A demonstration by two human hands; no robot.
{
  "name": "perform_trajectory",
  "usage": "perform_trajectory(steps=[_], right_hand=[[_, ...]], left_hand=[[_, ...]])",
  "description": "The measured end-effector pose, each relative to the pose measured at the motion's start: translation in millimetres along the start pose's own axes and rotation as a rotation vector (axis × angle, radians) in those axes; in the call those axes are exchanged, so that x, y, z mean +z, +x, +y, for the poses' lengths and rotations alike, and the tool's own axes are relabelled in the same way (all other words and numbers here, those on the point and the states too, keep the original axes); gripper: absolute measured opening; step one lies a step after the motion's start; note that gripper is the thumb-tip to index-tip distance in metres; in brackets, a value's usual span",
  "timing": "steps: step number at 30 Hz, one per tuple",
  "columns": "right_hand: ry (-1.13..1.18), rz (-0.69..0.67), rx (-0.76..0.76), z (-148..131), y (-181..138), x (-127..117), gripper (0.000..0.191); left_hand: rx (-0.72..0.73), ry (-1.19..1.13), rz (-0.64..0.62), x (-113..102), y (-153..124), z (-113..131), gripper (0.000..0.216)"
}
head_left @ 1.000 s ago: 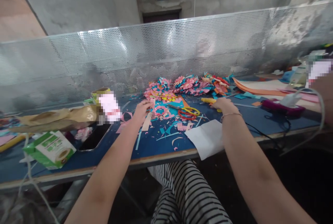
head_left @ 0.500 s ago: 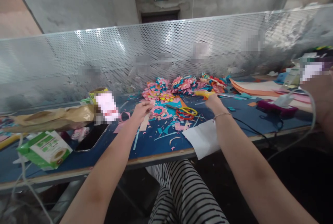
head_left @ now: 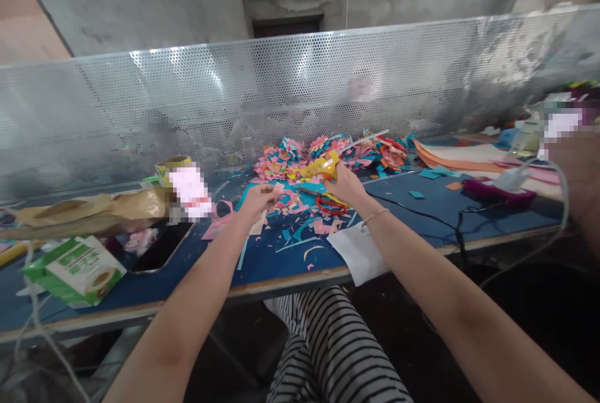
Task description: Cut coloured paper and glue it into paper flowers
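My right hand (head_left: 345,185) is closed around a yellow glue gun (head_left: 321,167), whose nozzle side faces left. A pale glue stick (head_left: 364,140) sticks out behind it, up and to the right. Pinched in the fingers of my left hand (head_left: 260,198) is a small pink piece of paper (head_left: 278,189). Just below the glue gun lie scissors with red and yellow handles (head_left: 332,205), partly hidden by my right hand. Behind both hands sit paper flowers (head_left: 281,158) in pink, blue and yellow. Paper scraps (head_left: 300,228) are strewn over the blue tabletop.
A white sheet (head_left: 359,250) hangs over the table's front edge. Left are a green-and-white box (head_left: 75,270), a dark phone (head_left: 162,247) and brown paper (head_left: 94,209). At right lie coloured sheets (head_left: 459,159), a purple object (head_left: 497,190), a black cord (head_left: 431,217) and another person's arm (head_left: 579,172).
My right hand has lifted the glue gun and brought it left, close to my left hand. The pink paper in my left hand now shows above the fingertips.
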State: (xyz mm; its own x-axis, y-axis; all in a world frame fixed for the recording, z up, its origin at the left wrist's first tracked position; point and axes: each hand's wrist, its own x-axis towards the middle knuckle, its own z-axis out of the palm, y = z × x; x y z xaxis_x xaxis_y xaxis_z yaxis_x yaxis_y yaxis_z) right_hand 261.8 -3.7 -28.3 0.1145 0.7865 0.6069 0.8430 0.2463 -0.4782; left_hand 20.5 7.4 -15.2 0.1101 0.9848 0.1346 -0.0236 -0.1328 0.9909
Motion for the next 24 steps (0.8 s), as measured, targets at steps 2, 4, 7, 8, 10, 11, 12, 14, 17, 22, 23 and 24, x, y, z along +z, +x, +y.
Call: perform_trajectory(steps=[2, 4, 7, 8, 10, 11, 12, 14, 17, 22, 23, 24], right_hand=[[-0.021, 0.004, -0.023, -1.6, -1.4, 2.3, 0.045], [-0.033, 0.012, -0.031, -2.2, -1.9, 2.9, 0.045], [-0.034, 0.004, -0.002, -3.3, -1.9, 1.9, 0.045], [-0.035, -0.002, 0.008, -3.7, -1.8, 1.5, 0.045], [-0.040, -0.010, 0.017, -3.9, -1.7, 1.4, 0.045], [-0.042, -0.011, 0.013, -3.7, -1.7, 1.7, 0.045], [-0.043, -0.010, 0.007, -3.3, -1.7, 2.3, 0.044], [-0.046, -0.003, -0.013, -1.9, -1.6, 3.8, 0.042], [-0.052, 0.003, -0.033, 0.0, -1.6, 6.0, 0.040], [-0.039, 0.011, -0.072, -1.8, -2.5, 8.2, 0.041], [-0.035, 0.024, -0.083, -3.2, -2.8, 8.6, 0.042], [-0.032, 0.038, -0.092, -4.8, -3.3, 8.9, 0.042]], left_hand=[[-0.007, -0.022, 0.001, -0.3, -0.1, 1.2, 0.021], [-0.015, -0.031, -0.005, -0.9, -0.2, 2.0, 0.022], [-0.036, -0.044, -0.010, -1.7, -0.5, 2.6, 0.022], [-0.041, -0.049, -0.010, -1.8, -0.6, 2.7, 0.022], [-0.046, -0.049, -0.010, -2.0, -0.6, 2.8, 0.022], [-0.044, -0.048, -0.012, -2.0, -0.5, 2.7, 0.022], [-0.042, -0.047, -0.016, -2.1, -0.4, 2.6, 0.022], [-0.034, -0.047, -0.027, -2.2, -0.1, 2.4, 0.022], [-0.019, -0.033, -0.042, -2.2, 0.2, 2.1, 0.021], [-0.031, 0.006, -0.036, -0.8, 0.0, 1.5, 0.019], [-0.035, 0.020, -0.034, -0.5, -0.1, 1.2, 0.018], [-0.037, 0.035, -0.033, -0.1, -0.2, 0.7, 0.018]])
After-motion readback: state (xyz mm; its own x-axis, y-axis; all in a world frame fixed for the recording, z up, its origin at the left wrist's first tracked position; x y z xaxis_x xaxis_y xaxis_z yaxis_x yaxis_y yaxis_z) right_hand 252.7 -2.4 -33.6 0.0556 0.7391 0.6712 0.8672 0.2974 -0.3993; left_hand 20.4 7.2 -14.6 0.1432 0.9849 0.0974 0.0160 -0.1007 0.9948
